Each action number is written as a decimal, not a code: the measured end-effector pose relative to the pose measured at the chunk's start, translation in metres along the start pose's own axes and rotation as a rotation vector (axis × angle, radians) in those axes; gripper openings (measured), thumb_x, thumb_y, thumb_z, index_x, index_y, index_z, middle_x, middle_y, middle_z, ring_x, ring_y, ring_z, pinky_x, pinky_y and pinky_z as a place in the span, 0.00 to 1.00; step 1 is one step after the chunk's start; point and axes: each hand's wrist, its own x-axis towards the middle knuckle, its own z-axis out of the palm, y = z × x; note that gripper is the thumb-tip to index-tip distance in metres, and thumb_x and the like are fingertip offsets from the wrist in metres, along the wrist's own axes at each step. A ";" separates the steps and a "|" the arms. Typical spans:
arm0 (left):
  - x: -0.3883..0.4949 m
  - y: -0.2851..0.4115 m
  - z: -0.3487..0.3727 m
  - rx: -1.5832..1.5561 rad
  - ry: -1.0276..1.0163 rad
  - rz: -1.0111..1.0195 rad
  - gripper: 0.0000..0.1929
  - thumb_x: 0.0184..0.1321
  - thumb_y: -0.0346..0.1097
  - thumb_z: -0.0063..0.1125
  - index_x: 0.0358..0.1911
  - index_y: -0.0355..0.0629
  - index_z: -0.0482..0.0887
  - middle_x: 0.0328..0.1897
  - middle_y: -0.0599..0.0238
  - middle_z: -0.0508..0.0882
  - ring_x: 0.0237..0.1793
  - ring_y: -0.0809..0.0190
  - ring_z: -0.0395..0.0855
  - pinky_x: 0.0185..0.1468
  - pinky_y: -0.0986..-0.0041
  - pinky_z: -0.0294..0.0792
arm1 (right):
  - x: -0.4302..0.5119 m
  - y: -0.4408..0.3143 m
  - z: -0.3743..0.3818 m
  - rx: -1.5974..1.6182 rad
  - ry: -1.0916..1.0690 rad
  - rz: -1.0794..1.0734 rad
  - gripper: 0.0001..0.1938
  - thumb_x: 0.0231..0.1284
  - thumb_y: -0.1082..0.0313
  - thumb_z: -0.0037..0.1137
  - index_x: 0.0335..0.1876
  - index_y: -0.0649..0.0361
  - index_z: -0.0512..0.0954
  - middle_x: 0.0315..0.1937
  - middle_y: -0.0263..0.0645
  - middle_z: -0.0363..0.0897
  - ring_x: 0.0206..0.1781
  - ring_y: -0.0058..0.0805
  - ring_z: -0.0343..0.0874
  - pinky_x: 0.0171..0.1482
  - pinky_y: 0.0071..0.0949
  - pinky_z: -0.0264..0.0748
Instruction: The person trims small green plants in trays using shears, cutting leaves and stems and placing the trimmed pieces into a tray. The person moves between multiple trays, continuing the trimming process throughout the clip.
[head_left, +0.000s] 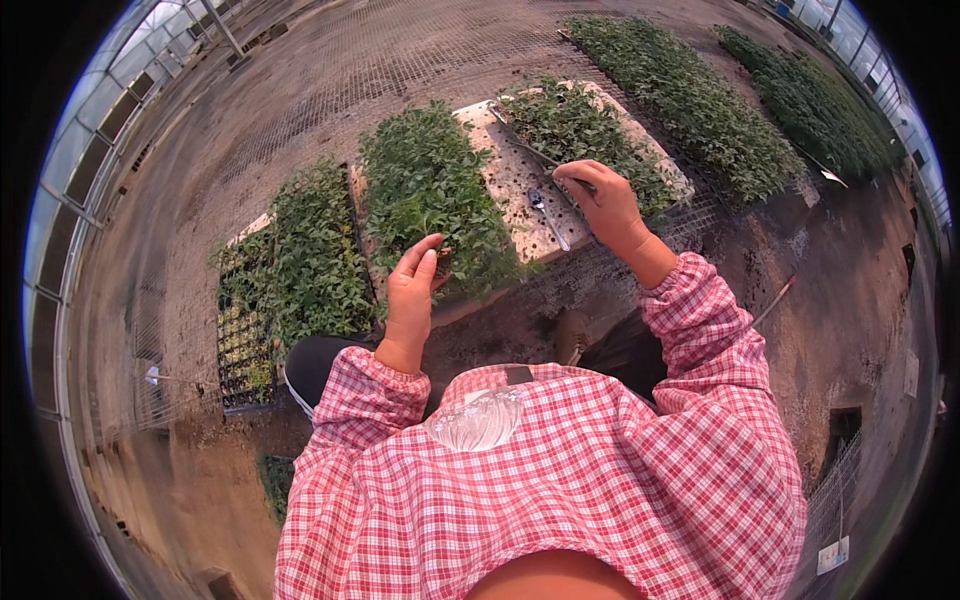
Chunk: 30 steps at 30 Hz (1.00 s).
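My left hand (412, 281) holds a seedling plug (444, 264) by its dark root ball, just over the near end of a dense tray of green seedlings (435, 180). Further right, my right hand (604, 202) grips the near left rim of another seedling tray (536, 152); the fingertips are partly hidden. That tray's left edge looks raised off a white foam board (499, 161) strewn with dark soil crumbs. On the board, between my hands, lies a metal spoon (553, 225) with dark matter at its bowl.
To the left stand a leafy tray (311, 262) and a black cell tray (244, 330) with many small yellowish cells. Long beds of seedlings (682, 105) run off at the upper right. A wire-mesh bench top (315, 90) extends beyond. My shoe (571, 334) shows below the trays.
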 end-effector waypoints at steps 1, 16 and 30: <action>0.002 0.002 0.005 0.032 -0.004 -0.030 0.13 0.61 0.35 0.44 0.48 0.43 0.74 0.44 0.73 0.76 0.43 0.75 0.74 0.42 0.82 0.68 | 0.002 -0.006 -0.013 0.115 0.065 0.027 0.06 0.56 0.71 0.49 0.38 0.56 0.76 0.36 0.35 0.76 0.36 0.28 0.77 0.35 0.23 0.73; 0.239 -0.098 0.154 0.460 -0.502 0.088 0.20 0.61 0.40 0.43 0.55 0.39 0.67 0.57 0.60 0.69 0.56 0.61 0.65 0.58 0.74 0.57 | -0.023 0.009 -0.116 0.573 0.670 0.210 0.11 0.62 0.68 0.41 0.44 0.66 0.72 0.40 0.46 0.76 0.39 0.29 0.78 0.32 0.17 0.74; 0.320 -0.176 0.169 1.207 -0.751 0.323 0.22 0.48 0.26 0.39 0.51 0.35 0.69 0.55 0.46 0.68 0.56 0.49 0.64 0.60 0.68 0.56 | -0.031 0.036 -0.129 0.607 0.608 0.201 0.11 0.62 0.70 0.37 0.43 0.67 0.70 0.43 0.55 0.71 0.38 0.36 0.78 0.32 0.20 0.74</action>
